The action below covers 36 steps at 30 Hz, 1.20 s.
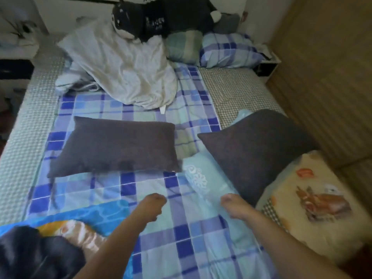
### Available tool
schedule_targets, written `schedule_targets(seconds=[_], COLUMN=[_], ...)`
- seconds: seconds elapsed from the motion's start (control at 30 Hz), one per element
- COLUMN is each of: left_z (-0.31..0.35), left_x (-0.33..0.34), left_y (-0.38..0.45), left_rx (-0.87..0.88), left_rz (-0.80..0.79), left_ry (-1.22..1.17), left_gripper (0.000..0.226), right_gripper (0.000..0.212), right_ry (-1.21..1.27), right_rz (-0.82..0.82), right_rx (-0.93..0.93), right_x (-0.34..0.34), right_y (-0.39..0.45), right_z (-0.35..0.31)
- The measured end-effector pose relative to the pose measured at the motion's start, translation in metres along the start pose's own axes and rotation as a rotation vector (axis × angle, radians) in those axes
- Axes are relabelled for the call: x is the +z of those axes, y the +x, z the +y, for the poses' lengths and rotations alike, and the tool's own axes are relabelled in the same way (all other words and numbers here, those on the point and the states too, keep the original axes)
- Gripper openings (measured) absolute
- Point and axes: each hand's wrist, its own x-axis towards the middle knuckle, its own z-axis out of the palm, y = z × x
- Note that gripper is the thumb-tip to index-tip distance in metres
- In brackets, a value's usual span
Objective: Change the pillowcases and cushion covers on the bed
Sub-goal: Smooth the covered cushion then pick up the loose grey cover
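Both arms reach out over the checked sheet [112, 190]; left hand [153, 204] and right hand [233, 206] curl into loose fists, each grip holding nothing. Just beyond lie two dark cushions [114, 146], with a light blue pillowcase [203, 178] beside the right grip.

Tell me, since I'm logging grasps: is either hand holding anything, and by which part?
Nothing is visibly held: left hand and right hand hover with fingers curled above the checked sheet.

Both forearms bare, stretched fwd, roughly parallel, wrists slightly dropped. Left hand [154, 204]: fingers curled under into a loose fist, knuckles leading, nothing seen in the grip. Right hand [233, 204]: same curl, fingertips tucked out of sight, nothing visible held. Hands level w/ each other, apart.
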Motion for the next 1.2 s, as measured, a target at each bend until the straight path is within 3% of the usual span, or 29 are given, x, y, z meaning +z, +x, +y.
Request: schedule_targets(seconds=[0.07, 0.17, 0.27, 0.43, 0.6, 0.77, 0.83, 0.87, 0.93, 1.0, 1.1, 1.2], left_z=[0.02, 0.048, 0.067, 0.071, 0.089, 0.117, 0.112, 0.101, 0.069, 0.032, -0.011, -0.059], left_x=[0.027, 0.068, 0.108, 0.177, 0.246, 0.276, 0.278, 0.275, 0.27, 0.253, 0.212, 0.151], left_y=[-0.005, -0.017, -0.032, -0.06, -0.077, -0.075, -0.066, -0.063, -0.072, -0.085, -0.115, -0.145], left_rx=[0.006, 0.038, 0.063, 0.03, 0.005, 0.061, 0.096, 0.121, 0.206, 0.279, 0.366, 0.384], left_rz=[0.0, -0.017, -0.027, 0.019, -0.017, 0.036, -0.055, -0.012, 0.286, 0.444, 0.394, 0.383], left_ry=[-0.175, -0.233, -0.271, -0.358, -0.389, -0.583, -0.857, -0.901, -0.744, -0.524, -0.426, -0.212], left_gripper=[0.011, 0.021, 0.021, 0.022, 0.028, 0.063, 0.071, 0.061, 0.04, 0.041, 0.056, 0.065], right_gripper=[0.014, 0.011, 0.027, 0.047, 0.038, 0.021, 0.009, 0.011, 0.035, 0.038, 0.014, 0.007], right_ry=[0.209, 0.523, 0.732, 1.131, 1.096, 1.255, 1.156, 1.012, 0.56, 0.209, 0.127, 0.0], right_rz=[0.082, 0.206, 0.316, -0.005, 0.006, 0.111, 0.096, 0.072, 0.084, 0.305, 0.579, 0.623], right_rx=[0.066, 0.162, 0.191, 0.166, 0.134, -0.059, -0.132, -0.162, -0.247, -0.36, -0.538, -0.687], right_x=[-0.035, -0.078, -0.119, -0.174, -0.204, -0.224, -0.203, -0.189, -0.163, -0.153, -0.154, -0.138], right_y=[-0.006, -0.005, 0.006, 0.067, 0.117, 0.014, -0.047, -0.071, -0.1, -0.106, -0.116, -0.11], right_z=[0.033, 0.079, 0.106, 0.089, 0.089, 0.058, 0.076, 0.09, 0.123, 0.15, 0.158, 0.152])
